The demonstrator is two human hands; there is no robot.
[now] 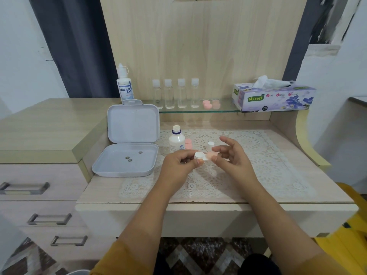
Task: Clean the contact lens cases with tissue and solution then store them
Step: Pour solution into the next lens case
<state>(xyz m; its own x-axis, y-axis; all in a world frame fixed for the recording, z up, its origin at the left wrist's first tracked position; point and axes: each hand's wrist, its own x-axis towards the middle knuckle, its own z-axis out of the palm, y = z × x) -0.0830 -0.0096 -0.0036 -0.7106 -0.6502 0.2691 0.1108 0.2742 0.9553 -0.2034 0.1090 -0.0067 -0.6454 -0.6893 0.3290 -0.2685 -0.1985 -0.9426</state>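
Case [204, 157] spans left to right between my hands above the lace mat [258, 155]. My left hand [176, 163] pinches the white-capped end. My right hand [230, 153] pinches the pink end, other fingers spread, equally near.

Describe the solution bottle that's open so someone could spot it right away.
Start at the lace mat on the desk. By its back left corner, right of the open white box, stands a small white bottle. Unlike the Dream Eye bottle behind the box, it has no cap.
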